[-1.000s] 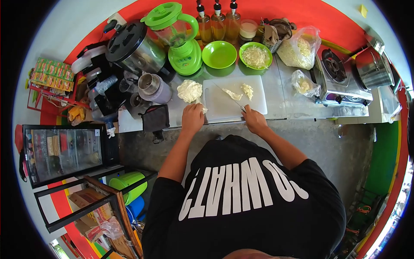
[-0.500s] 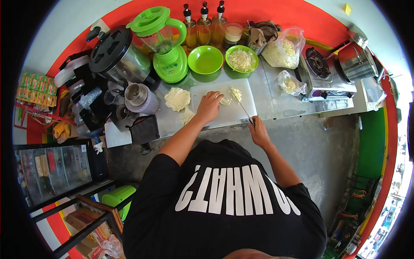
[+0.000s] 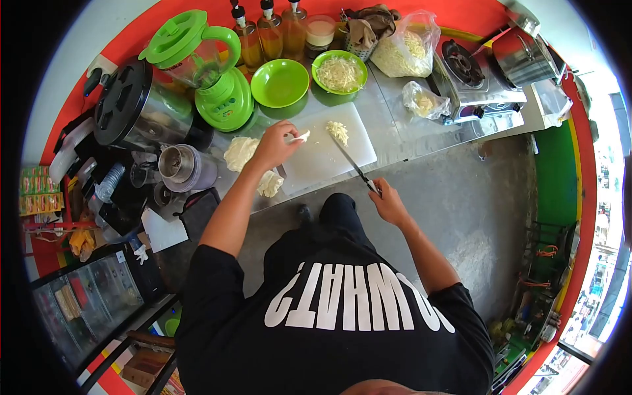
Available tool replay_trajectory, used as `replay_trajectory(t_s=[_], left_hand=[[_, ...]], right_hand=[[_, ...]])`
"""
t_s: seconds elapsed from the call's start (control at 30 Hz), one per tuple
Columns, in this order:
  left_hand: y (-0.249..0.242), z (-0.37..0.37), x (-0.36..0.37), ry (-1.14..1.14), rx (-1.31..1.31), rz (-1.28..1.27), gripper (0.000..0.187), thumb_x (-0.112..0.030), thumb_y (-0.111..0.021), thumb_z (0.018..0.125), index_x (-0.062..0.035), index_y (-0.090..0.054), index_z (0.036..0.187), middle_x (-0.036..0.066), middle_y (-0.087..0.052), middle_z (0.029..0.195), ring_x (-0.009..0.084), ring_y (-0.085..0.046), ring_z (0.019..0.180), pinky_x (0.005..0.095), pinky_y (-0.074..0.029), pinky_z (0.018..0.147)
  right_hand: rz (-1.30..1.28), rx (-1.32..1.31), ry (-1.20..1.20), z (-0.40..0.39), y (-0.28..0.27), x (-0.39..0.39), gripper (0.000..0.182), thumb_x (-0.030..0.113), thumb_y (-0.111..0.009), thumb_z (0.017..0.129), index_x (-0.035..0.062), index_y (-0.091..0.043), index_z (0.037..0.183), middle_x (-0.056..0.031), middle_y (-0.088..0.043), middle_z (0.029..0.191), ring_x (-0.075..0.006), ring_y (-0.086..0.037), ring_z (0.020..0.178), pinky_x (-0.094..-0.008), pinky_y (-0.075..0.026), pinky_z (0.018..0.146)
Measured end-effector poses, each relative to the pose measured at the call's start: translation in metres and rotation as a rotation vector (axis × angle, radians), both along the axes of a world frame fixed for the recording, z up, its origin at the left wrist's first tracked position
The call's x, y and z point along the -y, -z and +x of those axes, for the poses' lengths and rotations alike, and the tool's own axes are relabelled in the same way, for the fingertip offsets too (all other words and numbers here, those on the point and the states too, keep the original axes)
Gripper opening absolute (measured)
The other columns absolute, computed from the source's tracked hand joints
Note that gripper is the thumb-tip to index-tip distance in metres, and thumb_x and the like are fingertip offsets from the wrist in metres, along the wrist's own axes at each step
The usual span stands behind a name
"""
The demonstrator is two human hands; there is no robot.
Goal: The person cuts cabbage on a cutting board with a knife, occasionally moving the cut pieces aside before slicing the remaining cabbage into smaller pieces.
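Note:
My right hand [image 3: 390, 203] is closed around the handle of a kitchen knife [image 3: 359, 170]. The blade slants up and left over the white cutting board [image 3: 316, 163], its tip by a small pile of chopped pale cabbage [image 3: 338, 131]. Over the board's left edge, my left hand [image 3: 274, 146] pinches a whitish piece of cabbage leaf [image 3: 301, 137]. Larger pale cabbage leaves [image 3: 239, 153] lie left of the board, partly behind that hand and wrist.
A green bowl [image 3: 280, 83], a second green bowl [image 3: 322, 91] with shredded vegetable and a green blender [image 3: 224, 99] stand behind the board. Pump bottles [image 3: 270, 33] line the wall. To the right are bagged shreds [image 3: 403, 52] and a gas stove [image 3: 484, 95].
My left hand has lifted off the board and moved left, now with a cabbage piece in its fingers. The knife stays in my right hand, and the view has shifted and turned.

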State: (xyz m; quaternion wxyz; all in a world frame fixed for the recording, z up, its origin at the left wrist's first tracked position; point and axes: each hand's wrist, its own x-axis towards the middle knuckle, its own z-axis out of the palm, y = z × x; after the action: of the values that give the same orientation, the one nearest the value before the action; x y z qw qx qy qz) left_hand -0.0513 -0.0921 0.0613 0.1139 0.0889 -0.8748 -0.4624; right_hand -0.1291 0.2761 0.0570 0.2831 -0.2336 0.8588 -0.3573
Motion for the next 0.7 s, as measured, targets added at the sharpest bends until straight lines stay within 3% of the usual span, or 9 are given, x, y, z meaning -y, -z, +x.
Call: replay_trajectory(t_s=[0.07,0.13,0.17,0.27,0.33,0.4,0.43,0.57,0.7], left_hand=[[-0.013,0.006,0.014,0.025,-0.075,0.101,0.022,-0.01,-0.077,0.081,0.0021,-0.059,0.078,0.013,-0.065,0.086,0.024,-0.066,0.085,0.036,-0.052,0.076],[-0.029,0.014,0.033,0.196,0.489,-0.009,0.024,-0.011,-0.077,0.076,0.002,-0.057,0.08,0.013,-0.064,0.081,0.0223,-0.067,0.08,0.0359,-0.052,0.07],[-0.026,0.016,0.037,0.202,0.552,-0.083,0.025,-0.012,-0.077,0.073,0.002,-0.06,0.084,0.014,-0.065,0.077,0.0237,-0.066,0.075,0.037,-0.052,0.068],[-0.019,0.017,0.027,0.202,0.491,-0.198,0.026,-0.014,-0.077,0.072,0.002,-0.064,0.089,0.016,-0.067,0.08,0.0245,-0.067,0.077,0.0378,-0.052,0.07],[-0.007,0.01,0.018,0.218,0.453,-0.17,0.025,-0.015,-0.076,0.078,0.0018,-0.067,0.093,0.017,-0.07,0.083,0.0261,-0.068,0.079,0.0385,-0.052,0.071],[0.005,-0.002,0.012,0.307,0.478,0.063,0.023,-0.018,-0.074,0.085,0.0019,-0.066,0.094,0.016,-0.072,0.087,0.0263,-0.069,0.081,0.038,-0.053,0.073],[0.011,-0.007,0.01,0.274,0.514,-0.038,0.019,-0.017,-0.069,0.091,0.0017,-0.067,0.095,0.015,-0.073,0.088,0.0251,-0.069,0.081,0.0367,-0.053,0.074],[0.021,-0.025,0.014,0.374,0.609,-0.003,0.018,-0.017,-0.067,0.093,0.0018,-0.067,0.095,0.016,-0.073,0.09,0.0241,-0.069,0.082,0.0357,-0.052,0.077],[0.037,-0.026,0.005,0.263,0.438,-0.043,0.014,-0.012,-0.069,0.092,-0.0002,-0.065,0.099,0.015,-0.073,0.093,0.0268,-0.069,0.086,0.0381,-0.052,0.077]], right_hand=[[-0.017,-0.012,-0.057,0.003,0.002,0.005,0.03,0.015,-0.063,0.095,-0.0021,-0.055,0.118,-0.0267,-0.068,0.102,-0.0463,-0.064,0.099,-0.0474,-0.05,0.085],[0.009,0.04,-0.067,0.003,-0.007,0.015,0.03,0.015,-0.063,0.095,-0.0024,-0.055,0.118,-0.0269,-0.068,0.102,-0.0466,-0.064,0.099,-0.0478,-0.05,0.085],[0.03,0.086,-0.079,0.005,-0.008,0.018,0.03,0.016,-0.063,0.095,-0.0026,-0.056,0.117,-0.0271,-0.068,0.101,-0.0469,-0.064,0.099,-0.0482,-0.05,0.085],[-0.004,0.029,-0.087,0.009,0.004,0.025,0.03,0.016,-0.063,0.094,-0.0024,-0.056,0.117,-0.0274,-0.068,0.1,-0.0475,-0.063,0.098,-0.049,-0.05,0.085],[-0.018,0.022,-0.091,0.01,0.009,0.025,0.03,0.017,-0.063,0.094,-0.0021,-0.056,0.117,-0.0272,-0.068,0.1,-0.0476,-0.063,0.098,-0.0491,-0.049,0.084],[-0.031,0.011,-0.094,0.008,0.009,0.024,0.03,0.017,-0.063,0.094,-0.0019,-0.057,0.116,-0.027,-0.068,0.1,-0.0477,-0.063,0.098,-0.0492,-0.049,0.084],[-0.012,0.028,-0.098,0.007,0.007,0.022,0.029,0.016,-0.063,0.094,-0.0016,-0.057,0.116,-0.0267,-0.068,0.1,-0.0477,-0.063,0.098,-0.0492,-0.049,0.084],[0.049,0.059,-0.058,0.004,0.002,0.013,0.027,0.016,-0.061,0.095,-0.0013,-0.057,0.115,-0.026,-0.068,0.098,-0.0472,-0.063,0.096,-0.049,-0.049,0.082],[0.033,0.145,0.053,0.005,0.008,0.006,0.027,0.018,-0.06,0.096,-0.0013,-0.057,0.114,-0.026,-0.067,0.095,-0.0469,-0.063,0.095,-0.049,-0.048,0.081]])
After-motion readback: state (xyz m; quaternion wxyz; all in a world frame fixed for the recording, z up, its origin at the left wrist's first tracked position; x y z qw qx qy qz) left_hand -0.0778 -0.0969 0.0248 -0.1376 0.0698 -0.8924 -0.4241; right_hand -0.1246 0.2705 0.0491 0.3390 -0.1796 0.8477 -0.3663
